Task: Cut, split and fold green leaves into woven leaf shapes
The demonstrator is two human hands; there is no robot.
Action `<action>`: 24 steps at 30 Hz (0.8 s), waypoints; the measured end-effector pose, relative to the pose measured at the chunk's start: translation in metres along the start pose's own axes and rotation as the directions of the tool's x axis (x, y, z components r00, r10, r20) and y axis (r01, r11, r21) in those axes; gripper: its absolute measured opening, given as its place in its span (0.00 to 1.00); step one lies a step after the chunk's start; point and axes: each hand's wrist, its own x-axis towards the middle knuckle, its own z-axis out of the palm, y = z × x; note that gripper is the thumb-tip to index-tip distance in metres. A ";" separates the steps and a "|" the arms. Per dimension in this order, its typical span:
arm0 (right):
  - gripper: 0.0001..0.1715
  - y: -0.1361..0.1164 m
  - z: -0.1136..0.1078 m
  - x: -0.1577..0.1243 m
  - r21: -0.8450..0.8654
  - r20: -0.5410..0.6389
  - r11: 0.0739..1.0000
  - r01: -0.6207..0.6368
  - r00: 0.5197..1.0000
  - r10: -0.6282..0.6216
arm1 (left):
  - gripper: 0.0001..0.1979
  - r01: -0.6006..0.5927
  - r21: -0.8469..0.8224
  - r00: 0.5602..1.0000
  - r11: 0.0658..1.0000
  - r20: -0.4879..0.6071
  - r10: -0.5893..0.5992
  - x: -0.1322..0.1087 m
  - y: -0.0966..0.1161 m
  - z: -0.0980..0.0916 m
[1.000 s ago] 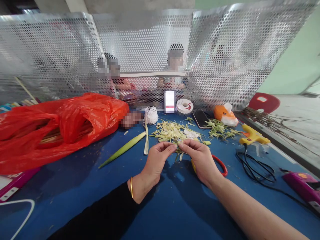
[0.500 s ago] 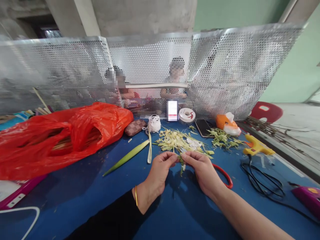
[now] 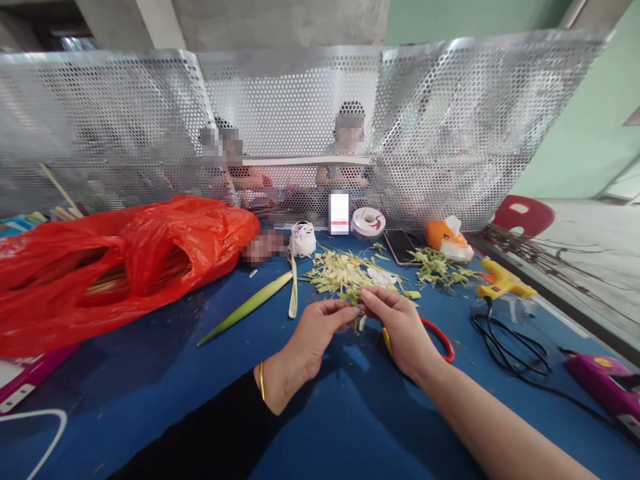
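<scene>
On my side of the leaf pile (image 3: 333, 270), my left hand (image 3: 313, 331) and right hand (image 3: 397, 321) pinch a green sprig (image 3: 352, 295). It seems light, soft, easily torn; I'd hold its ends gently.

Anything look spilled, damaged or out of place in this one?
Nothing looks damaged. Pale plant scraps lie strewn in a loose heap beyond the left hand and right hand, and the yellow glue gun has its black cord in untidy loops: messy, but hardly alarming.

Workshop, by glue gun (image 3: 500, 281) and perforated screen (image 3: 295, 100)
</scene>
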 end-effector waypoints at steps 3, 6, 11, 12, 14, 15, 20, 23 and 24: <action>0.15 -0.001 0.000 -0.001 -0.064 -0.005 0.998 0.027 1.000 -0.027 | 0.11 -0.052 -0.083 0.996 0.995 -0.081 0.045 0.001 0.007 -0.002; 0.15 -0.004 0.004 -0.007 -0.163 0.130 0.986 0.016 0.991 0.005 | 0.11 -0.086 -0.124 0.991 0.989 -0.112 0.073 0.002 0.012 -0.004; 0.15 -0.008 0.012 -0.017 -0.159 0.196 0.987 0.001 0.980 0.031 | 0.11 -0.054 -0.159 0.997 0.986 -0.065 0.044 0.001 0.009 -0.005; 0.15 -0.008 0.013 -0.017 -0.160 0.189 0.987 -0.001 0.981 0.032 | 0.11 -0.050 -0.158 0.998 0.986 -0.054 0.042 0.001 0.008 -0.005; 0.15 -0.009 0.013 -0.016 -0.172 0.184 0.985 0.001 0.982 0.031 | 0.10 -0.042 -0.146 0.999 0.988 -0.027 0.039 0.000 0.008 -0.004; 0.15 -0.009 0.013 -0.016 -0.183 0.187 0.983 0.009 0.982 0.026 | 0.10 -0.039 -0.141 0.999 0.989 -0.020 0.037 0.000 0.008 -0.004; 0.15 -0.010 0.012 -0.015 -0.234 0.206 0.971 0.056 0.978 -0.007 | 0.10 -0.034 -0.132 0.998 0.991 -0.054 0.027 -0.002 0.012 -0.003; 0.14 -0.009 0.013 -0.015 -0.235 0.209 0.970 0.062 0.978 -0.012 | 0.10 -0.034 -0.152 0.999 0.988 -0.038 0.029 -0.002 0.011 -0.004; 0.13 -0.009 0.013 -0.016 -0.234 0.206 0.970 0.059 0.979 -0.010 | 0.11 -0.031 -0.159 0.999 0.987 -0.029 0.027 -0.001 0.011 -0.004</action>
